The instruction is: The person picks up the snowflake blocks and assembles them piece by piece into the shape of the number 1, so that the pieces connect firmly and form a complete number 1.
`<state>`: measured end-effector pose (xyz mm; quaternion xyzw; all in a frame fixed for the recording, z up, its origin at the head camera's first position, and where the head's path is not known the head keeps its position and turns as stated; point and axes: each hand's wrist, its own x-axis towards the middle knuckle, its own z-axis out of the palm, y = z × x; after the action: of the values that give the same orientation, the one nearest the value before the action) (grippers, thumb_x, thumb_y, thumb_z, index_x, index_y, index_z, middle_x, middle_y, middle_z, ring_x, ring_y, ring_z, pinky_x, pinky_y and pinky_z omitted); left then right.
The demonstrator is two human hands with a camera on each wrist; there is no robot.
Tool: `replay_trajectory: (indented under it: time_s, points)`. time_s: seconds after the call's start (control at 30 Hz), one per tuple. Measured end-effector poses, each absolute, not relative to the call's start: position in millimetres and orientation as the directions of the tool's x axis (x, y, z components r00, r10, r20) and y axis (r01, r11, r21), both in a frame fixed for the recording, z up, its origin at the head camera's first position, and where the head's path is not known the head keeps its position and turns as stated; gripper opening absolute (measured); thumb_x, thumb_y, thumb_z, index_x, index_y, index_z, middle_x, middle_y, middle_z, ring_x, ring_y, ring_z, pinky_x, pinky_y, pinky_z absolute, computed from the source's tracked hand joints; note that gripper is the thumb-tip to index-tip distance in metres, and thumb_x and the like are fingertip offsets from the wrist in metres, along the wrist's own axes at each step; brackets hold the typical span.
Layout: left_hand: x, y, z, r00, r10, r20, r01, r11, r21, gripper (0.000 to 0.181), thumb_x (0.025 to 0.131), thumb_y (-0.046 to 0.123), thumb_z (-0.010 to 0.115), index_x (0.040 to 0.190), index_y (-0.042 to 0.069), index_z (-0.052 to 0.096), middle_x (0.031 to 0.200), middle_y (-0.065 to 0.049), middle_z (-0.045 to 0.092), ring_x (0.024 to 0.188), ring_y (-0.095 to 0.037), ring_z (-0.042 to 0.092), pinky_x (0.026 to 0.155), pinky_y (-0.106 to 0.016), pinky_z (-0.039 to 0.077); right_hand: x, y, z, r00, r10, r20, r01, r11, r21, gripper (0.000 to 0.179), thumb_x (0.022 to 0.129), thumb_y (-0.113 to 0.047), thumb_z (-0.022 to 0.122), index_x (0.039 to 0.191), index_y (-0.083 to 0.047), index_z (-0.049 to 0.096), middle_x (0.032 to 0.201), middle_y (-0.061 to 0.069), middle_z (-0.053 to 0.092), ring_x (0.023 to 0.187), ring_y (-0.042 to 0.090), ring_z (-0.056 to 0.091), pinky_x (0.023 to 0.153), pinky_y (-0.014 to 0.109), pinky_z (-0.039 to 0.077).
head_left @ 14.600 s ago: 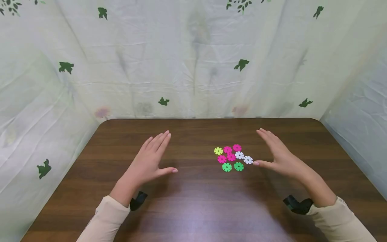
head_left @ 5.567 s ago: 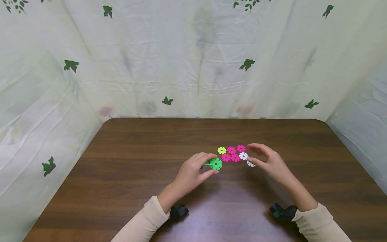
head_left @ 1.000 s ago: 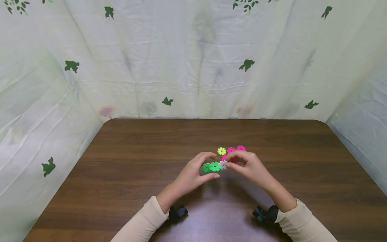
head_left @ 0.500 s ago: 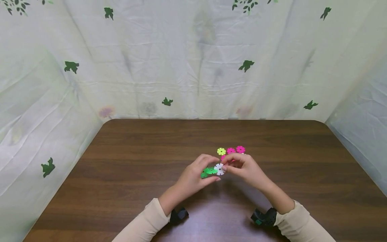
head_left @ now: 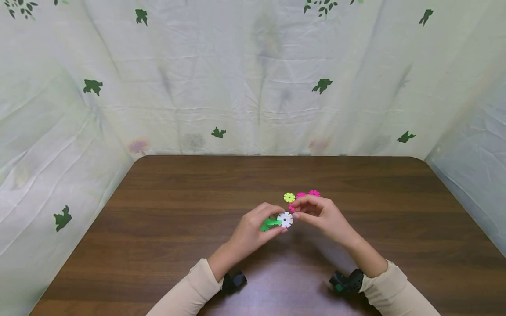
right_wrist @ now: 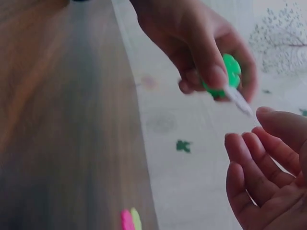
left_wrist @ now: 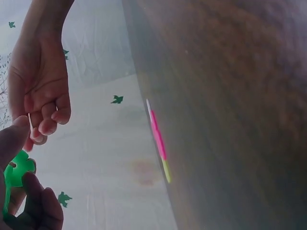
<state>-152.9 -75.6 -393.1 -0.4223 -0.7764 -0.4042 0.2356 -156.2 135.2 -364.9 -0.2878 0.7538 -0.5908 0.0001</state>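
In the head view my left hand grips a joined piece of notched building discs. It has green discs on the left and a white notched disc at the right end, turned face-on. From the right wrist view, the left thumb presses where the white disc meets a green disc. My right hand is just right of the white disc, with nothing between its thumb and fingers. Behind it lie a yellow notched disc and pink notched discs, partly hidden by the right fingers.
The brown wooden table spreads out around both hands. A pale cloth with green bird shapes hangs behind it and at the sides. Dark wrist cameras are strapped under both wrists.
Over the last second the right hand moved the white disc left against the green discs, then let go and drew slightly back. Earlier, all discs lay loose on the table and both hands were bare.
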Motion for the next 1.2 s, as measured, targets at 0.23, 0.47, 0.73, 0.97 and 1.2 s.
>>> replay_trajectory:
  time_s: [0.23,0.47,0.73,0.97,1.2]
  points:
    - [-153.7,-77.1,-391.6,-0.539,0.446,0.715,0.840,0.347,0.417,0.035,0.072,0.016,0.076,0.102,0.007,0.060,0.089,0.002,0.058,0.076,-0.006,0.053,0.068,-0.011,0.042,-165.9,151.1,-358.7,-0.850,-0.379,0.366,-0.480,0.270,-0.835,0.032,0.076,0.005,0.067,0.107,0.002,0.057,0.098,0.010,0.061,0.085,0.020,0.057,0.071,0.027,0.048]
    - [-153.7,-77.0,-391.8,-0.558,0.435,0.706,0.826,0.369,0.426,0.036,0.071,0.015,0.077,0.102,0.008,0.060,0.087,0.002,0.059,0.075,-0.006,0.053,0.067,-0.011,0.042,-190.2,174.2,-386.7,-0.897,-0.344,0.278,-0.400,0.363,-0.841,0.039,0.079,-0.012,0.069,0.114,-0.001,0.055,0.109,0.017,0.056,0.095,0.035,0.053,0.081,0.044,0.044]
    - [-151.2,-76.6,-388.9,-0.579,0.430,0.693,0.812,0.385,0.440,0.036,0.070,0.013,0.076,0.101,0.006,0.059,0.086,0.001,0.059,0.074,-0.007,0.054,0.067,-0.012,0.042,-203.4,191.6,-410.5,-0.927,-0.328,0.180,-0.325,0.469,-0.821,0.042,0.080,-0.014,0.068,0.117,0.000,0.052,0.114,0.017,0.054,0.099,0.033,0.054,0.084,0.046,0.042]
    - [-151.1,-77.1,-389.2,-0.589,0.434,0.681,0.805,0.390,0.448,0.038,0.071,0.011,0.074,0.106,0.005,0.058,0.088,0.001,0.059,0.076,-0.010,0.055,0.069,-0.012,0.042,-208.2,199.8,-427.3,-0.934,-0.318,0.165,-0.318,0.523,-0.791,0.042,0.080,-0.014,0.068,0.116,0.001,0.054,0.109,0.017,0.055,0.092,0.029,0.056,0.074,0.039,0.046]
    - [-151.0,-76.9,-388.9,-0.595,0.437,0.675,0.801,0.389,0.454,0.036,0.072,0.012,0.074,0.104,0.006,0.060,0.087,0.002,0.058,0.074,-0.007,0.053,0.066,-0.012,0.042,-212.4,202.8,-436.9,-0.928,-0.314,0.198,-0.354,0.589,-0.727,0.034,0.079,-0.012,0.070,0.109,0.000,0.059,0.100,0.011,0.057,0.086,0.024,0.054,0.071,0.035,0.044]
